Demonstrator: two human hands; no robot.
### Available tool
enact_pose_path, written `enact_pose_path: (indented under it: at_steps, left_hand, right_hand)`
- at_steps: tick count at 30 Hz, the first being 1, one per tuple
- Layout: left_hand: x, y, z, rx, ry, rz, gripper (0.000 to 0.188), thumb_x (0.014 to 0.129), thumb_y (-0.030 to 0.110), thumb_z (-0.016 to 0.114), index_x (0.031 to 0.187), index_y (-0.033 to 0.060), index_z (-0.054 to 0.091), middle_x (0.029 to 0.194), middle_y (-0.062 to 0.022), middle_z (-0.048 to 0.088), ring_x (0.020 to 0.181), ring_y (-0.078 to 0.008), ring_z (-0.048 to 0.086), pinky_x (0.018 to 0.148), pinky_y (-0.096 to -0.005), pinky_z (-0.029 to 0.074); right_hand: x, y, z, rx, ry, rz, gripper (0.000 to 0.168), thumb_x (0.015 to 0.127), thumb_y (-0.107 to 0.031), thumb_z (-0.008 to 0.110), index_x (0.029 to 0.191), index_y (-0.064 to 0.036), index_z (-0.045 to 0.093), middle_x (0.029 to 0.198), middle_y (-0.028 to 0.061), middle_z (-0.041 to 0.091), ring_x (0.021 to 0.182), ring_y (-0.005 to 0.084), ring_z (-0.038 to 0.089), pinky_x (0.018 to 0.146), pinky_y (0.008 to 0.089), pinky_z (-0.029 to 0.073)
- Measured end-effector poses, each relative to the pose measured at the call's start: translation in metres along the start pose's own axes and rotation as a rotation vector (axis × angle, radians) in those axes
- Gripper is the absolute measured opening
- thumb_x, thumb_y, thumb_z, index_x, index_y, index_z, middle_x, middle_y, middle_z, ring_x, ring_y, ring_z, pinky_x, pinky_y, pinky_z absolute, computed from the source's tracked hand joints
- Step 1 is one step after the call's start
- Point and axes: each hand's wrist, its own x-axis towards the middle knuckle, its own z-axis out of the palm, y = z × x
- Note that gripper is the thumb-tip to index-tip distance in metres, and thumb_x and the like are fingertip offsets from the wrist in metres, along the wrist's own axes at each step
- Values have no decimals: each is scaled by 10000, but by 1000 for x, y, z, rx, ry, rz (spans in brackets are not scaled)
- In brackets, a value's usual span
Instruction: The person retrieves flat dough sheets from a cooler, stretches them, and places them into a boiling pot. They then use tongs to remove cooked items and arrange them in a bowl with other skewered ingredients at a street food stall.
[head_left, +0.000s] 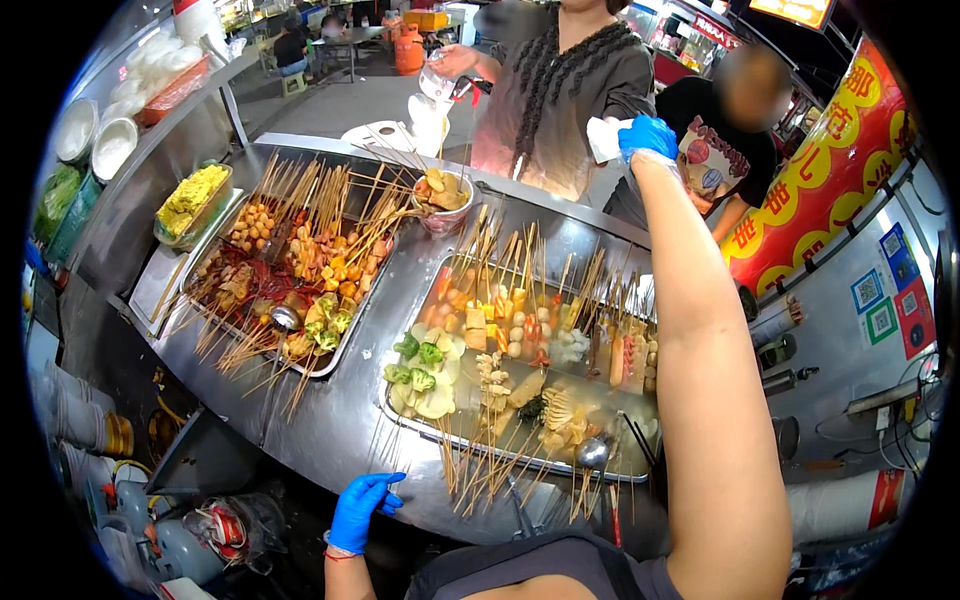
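My right hand (649, 139), in a blue glove, stretches across the counter and grips a white tissue (606, 141). A customer's hand is partly hidden behind that tissue. My left hand (362, 511), also gloved in blue, hovers at the counter's near edge with nothing in it, the index finger pointing out. Between my arms lies a tray of skewers in pale broth (555, 360), with a ladle (592, 453) and dark chopsticks (637, 435) at its near right. A second tray of skewers in dark red sauce (247, 277) sits to the left, holding another ladle (286, 317).
A paper cup of skewers (445, 217) stands at the counter's far edge. Beside the left tray is a tub of chopped yellow food (193, 201). Two people (562, 97) face me across the steel counter (337, 405). Gas cylinders (184, 544) stand low at the left.
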Motion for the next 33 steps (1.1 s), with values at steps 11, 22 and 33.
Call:
enact_pose_path:
  at_steps: [11,22,33]
  left_hand:
    - [94,69,64,-166,-144,207,347,870,166,488,1154,-34,493,904,-98,598,746,-125,555,697,-230,458]
    - [93,58,201,104,-584,43,292,853,205,496,1061,3,529,1173,-108,524,747,-112,546,671,-260,469]
    - [-19,-31,395,434,-1158,-211,362,883,189,481,1192,0,496,1005,-100,596,918,-165,570,803,-284,451]
  right_hand:
    - [-261,50,-34,1132,-850,-272,338,793,-231,623,1083,-85,526,980,104,577,916,209,580,800,331,474]
    - [-564,412,-159,-11,-1055,412,341,845,-361,474,925,-64,621,919,146,625,834,312,597,727,406,463]
    - [-563,496,-101,-151,-729,-334,359,817,-145,486,1170,-212,477,749,152,575,712,309,597,596,385,490]
